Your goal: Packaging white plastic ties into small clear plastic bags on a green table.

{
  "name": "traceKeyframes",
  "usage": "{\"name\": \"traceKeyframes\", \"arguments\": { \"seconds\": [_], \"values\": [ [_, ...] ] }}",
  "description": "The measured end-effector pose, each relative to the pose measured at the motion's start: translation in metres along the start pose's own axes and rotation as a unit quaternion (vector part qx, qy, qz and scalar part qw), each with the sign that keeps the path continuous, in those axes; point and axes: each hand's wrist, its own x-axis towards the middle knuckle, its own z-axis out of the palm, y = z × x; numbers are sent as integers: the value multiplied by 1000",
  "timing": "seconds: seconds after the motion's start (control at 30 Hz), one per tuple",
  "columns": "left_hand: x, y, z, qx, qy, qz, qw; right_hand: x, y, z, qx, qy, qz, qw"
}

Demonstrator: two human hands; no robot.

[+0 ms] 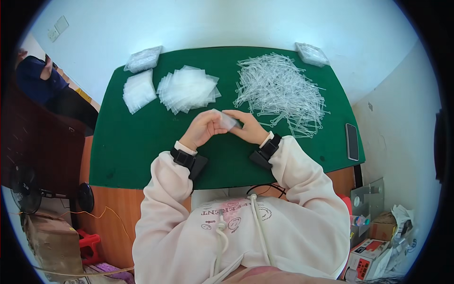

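Observation:
In front of me, over the green-topped table (137, 156), both hands meet at a small clear plastic bag (226, 120). My left hand (204, 128) is closed with its fingers curled at the bag's left side. From the other side my right hand (249, 128) grips it, some of its fingers hidden behind the film. Whether anything is inside the bag cannot be made out. Just beyond my left hand lies a fanned pile of flat clear bags (189, 89). A big heap of thin clear plastic sticks with looped ends (281, 87) spreads beyond my right hand.
A neater stack of bags (139, 92) lies at the left, with a filled clear package (143, 59) behind it. Another filled package (312, 54) sits at the far right corner. A phone (352, 142) rests near the right edge. Another person (42, 80) is at the far left.

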Motion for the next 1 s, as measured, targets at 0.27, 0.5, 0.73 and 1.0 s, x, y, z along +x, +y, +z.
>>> {"name": "traceKeyframes", "arguments": {
  "seconds": [0.27,0.5,0.73,1.0],
  "values": [
    [1,12,6,298,266,262,879,-2,-1,-1,424,-102,240,867],
    [0,1,1,399,128,87,904,-6,2,4,393,-159,243,872],
    [5,2,-4,367,238,135,889,-5,8,-11,346,-166,281,880],
    [5,-2,-5,382,144,24,913,7,16,-27,339,-35,276,899]
  ]
}}
